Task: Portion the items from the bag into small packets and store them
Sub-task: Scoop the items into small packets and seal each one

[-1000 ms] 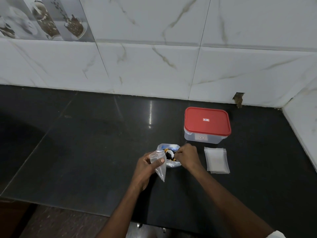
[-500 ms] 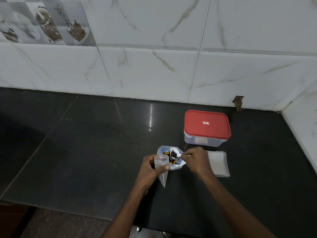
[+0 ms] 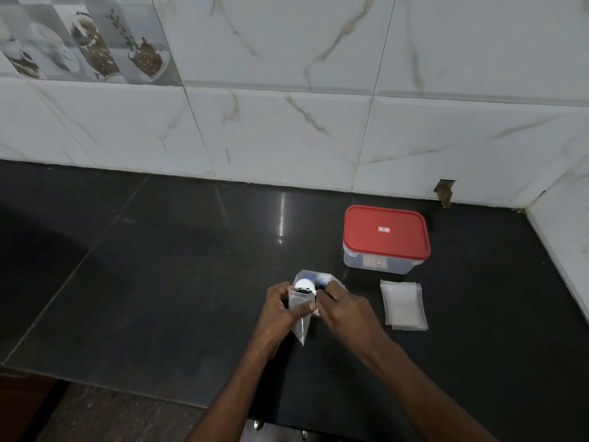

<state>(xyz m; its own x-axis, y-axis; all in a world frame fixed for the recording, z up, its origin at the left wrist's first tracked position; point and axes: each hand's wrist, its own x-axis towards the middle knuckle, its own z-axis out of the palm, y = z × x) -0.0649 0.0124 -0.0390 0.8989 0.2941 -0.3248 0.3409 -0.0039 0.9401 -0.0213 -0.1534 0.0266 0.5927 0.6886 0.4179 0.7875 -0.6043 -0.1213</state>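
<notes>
Stage: early, filling one packet (image 3: pixel 301 317) | left hand (image 3: pixel 280 309) grasps it; right hand (image 3: pixel 342 306) tips white scoop (image 3: pixel 305 284) in | container (image 3: pixel 385 239) closed, spare packets (image 3: pixel 403 304) below it unused

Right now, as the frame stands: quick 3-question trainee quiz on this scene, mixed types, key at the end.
1. True or false: the box has its red lid on.
2. Which hand holds the open packet? A left B right C neither
3. Fill in: the spare packets lie on the counter in front of the ____.

Key
1. True.
2. A: the left hand pinches it; the right hand tips a white scoop at its mouth.
3. Box.
</notes>
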